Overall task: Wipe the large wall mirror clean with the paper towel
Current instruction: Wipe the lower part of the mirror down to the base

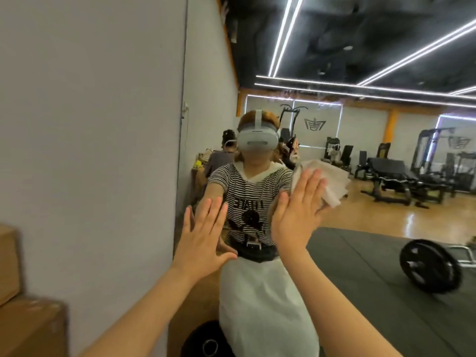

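The mirror [334, 124] fills the wall ahead, reflecting a gym. The left hand [203, 235] lies flat against the glass, fingers straight and spread. The right hand [298, 212], fingers straight, presses the crumpled paper towel [332, 184] to the mirror.

open mirror glass [386, 150] rightward, left hand [203, 235] beside wall edge [180, 176], cardboard boxes [28, 325] low left
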Demonstrator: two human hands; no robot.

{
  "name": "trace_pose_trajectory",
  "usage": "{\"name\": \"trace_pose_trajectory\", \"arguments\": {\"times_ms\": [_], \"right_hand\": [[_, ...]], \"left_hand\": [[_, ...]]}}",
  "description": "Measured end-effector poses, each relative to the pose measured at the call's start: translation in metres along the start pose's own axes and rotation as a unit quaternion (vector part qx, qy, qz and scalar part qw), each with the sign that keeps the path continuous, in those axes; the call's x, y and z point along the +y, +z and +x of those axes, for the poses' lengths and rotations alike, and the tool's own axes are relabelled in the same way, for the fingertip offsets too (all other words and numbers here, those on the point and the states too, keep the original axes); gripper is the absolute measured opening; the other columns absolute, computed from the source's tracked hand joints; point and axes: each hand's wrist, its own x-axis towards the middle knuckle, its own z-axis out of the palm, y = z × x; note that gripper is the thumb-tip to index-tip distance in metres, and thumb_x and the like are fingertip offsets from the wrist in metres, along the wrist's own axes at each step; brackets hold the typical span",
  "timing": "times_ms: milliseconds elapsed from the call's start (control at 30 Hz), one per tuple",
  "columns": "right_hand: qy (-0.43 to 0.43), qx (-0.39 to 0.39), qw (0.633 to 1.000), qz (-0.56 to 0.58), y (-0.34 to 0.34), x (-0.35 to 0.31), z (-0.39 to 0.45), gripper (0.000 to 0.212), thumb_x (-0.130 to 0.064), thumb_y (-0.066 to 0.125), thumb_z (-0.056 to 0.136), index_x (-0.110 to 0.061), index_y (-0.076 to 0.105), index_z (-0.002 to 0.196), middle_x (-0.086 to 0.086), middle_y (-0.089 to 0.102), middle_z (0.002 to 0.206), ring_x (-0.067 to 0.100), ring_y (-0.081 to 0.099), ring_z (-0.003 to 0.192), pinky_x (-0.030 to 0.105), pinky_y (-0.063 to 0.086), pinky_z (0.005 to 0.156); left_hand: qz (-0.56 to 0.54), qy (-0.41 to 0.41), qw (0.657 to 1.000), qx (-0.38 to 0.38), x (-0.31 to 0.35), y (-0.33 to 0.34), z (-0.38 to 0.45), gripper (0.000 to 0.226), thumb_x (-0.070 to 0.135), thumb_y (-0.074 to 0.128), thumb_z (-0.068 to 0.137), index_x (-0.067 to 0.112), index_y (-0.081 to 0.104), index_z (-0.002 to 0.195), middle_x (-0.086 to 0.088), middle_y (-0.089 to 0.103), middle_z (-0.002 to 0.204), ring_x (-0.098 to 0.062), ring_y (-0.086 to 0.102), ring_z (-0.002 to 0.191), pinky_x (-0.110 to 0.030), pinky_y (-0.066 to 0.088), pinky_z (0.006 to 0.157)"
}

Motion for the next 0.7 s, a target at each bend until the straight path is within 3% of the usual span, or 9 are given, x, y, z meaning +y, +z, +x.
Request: {"name": "trace_pose_trajectory", "arguments": {"times_ms": [100,200,267,400,467,533,700], "right_hand": [[-0.129,-0.056,0.99,-0.006,0.018,-0.045,-0.017,0.062,-0.034,0.023,0.097,-0.022,-0.001,0.153,0.0,0.002,0.16,0.016,-0.006,0.148,0.054,-0.002,0.115],[-0.217,-0.059,0.974,-0.016,0.03,-0.054,-0.025,0.06,-0.031,0.027,0.097,-0.021,0.009,0.154,-0.002,0.009,0.159,0.011,-0.009,0.148,0.055,0.006,0.116],[-0.249,-0.059,0.966,-0.03,0.028,-0.044,-0.021,0.061,-0.029,0.032,0.097,-0.021,0.012,0.154,-0.001,0.012,0.159,0.013,-0.001,0.149,0.05,0.005,0.115],[-0.32,-0.072,0.942,-0.069,0.012,-0.02,0.005,0.058,-0.031,0.031,0.098,-0.021,0.017,0.153,0.001,0.022,0.158,0.018,0.016,0.146,0.044,0.007,0.114],[-0.275,-0.059,0.957,-0.068,-0.002,-0.012,0.025,0.057,-0.032,0.027,0.099,-0.019,0.015,0.154,0.002,0.021,0.159,0.017,0.013,0.147,0.044,0.004,0.116],[-0.196,-0.052,0.978,-0.05,-0.02,-0.003,0.053,0.056,-0.033,0.021,0.102,-0.019,0.009,0.155,-0.001,0.008,0.161,0.015,0.002,0.148,0.043,-0.004,0.117],[0.033,0.018,0.999,-0.034,-0.05,-0.023,0.125,0.056,-0.026,0.025,0.105,-0.015,0.004,0.156,0.006,0.005,0.163,0.024,0.0,0.15,0.056,0.004,0.119]], "left_hand": [[-0.006,0.001,1.0,0.005,-0.002,0.0,0.0,0.116,0.08,0.039,0.072,0.012,-0.003,0.155,-0.011,0.008,0.162,-0.026,0.005,0.149,-0.056,0.003,0.115],[-0.005,-0.006,1.0,0.0,-0.001,0.0,-0.001,0.122,0.081,0.049,0.069,0.011,-0.002,0.155,-0.01,0.006,0.163,-0.024,0.002,0.15,-0.055,0.005,0.115],[-0.024,-0.048,0.999,-0.008,-0.001,-0.001,-0.003,0.13,0.083,0.053,0.063,0.008,0.0,0.155,-0.013,0.006,0.162,-0.026,0.001,0.149,-0.052,0.001,0.116],[-0.036,-0.092,0.995,-0.017,-0.004,-0.001,-0.007,0.13,0.089,0.038,0.062,0.007,-0.002,0.154,-0.013,-0.007,0.161,-0.026,-0.008,0.149,-0.046,-0.009,0.118],[-0.041,-0.095,0.994,-0.022,-0.002,0.0,-0.006,0.136,0.089,0.047,0.059,0.01,-0.013,0.153,-0.009,-0.021,0.16,-0.024,-0.016,0.148,-0.05,-0.012,0.118],[-0.036,-0.106,0.993,-0.028,0.002,-0.002,-0.004,0.143,0.087,0.058,0.056,0.012,-0.02,0.151,-0.007,-0.03,0.157,-0.023,-0.021,0.146,-0.053,-0.006,0.113],[-0.026,-0.111,0.993,-0.022,0.006,-0.005,-0.003,0.149,0.083,0.067,0.05,0.007,-0.009,0.153,-0.013,-0.016,0.16,-0.029,-0.01,0.147,-0.057,0.01,0.11]]}}
